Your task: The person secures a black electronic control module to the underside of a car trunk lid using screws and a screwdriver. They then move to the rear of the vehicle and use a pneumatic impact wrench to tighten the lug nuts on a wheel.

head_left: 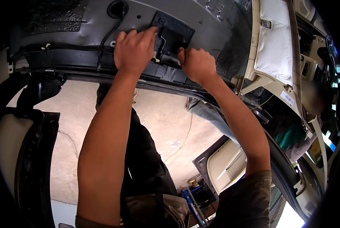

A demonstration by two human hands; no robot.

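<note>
A dark, squarish plastic panel (181,29) lies on the grey sheet-metal surface of a stripped car body (200,11). A thin wire (162,40) curves across its recessed middle. My left hand (135,51) is closed over the panel's left side, knuckles up, with the index finger pressed on its upper left edge. Close to the panel's lower right corner, my right hand (198,64) is bent into a fist, thumb toward the recess. Whatever it grips there is dark and hidden. Below both hands runs a black trim strip (158,72) along the sill.
A black cable (115,32) comes out of a round grommet on the left. White padded beige trim (274,49) stands at right, with a person in green (287,136) beyond. A jeans leg (210,114) and a detached door panel (227,165) are below right, on the pale floor (170,114).
</note>
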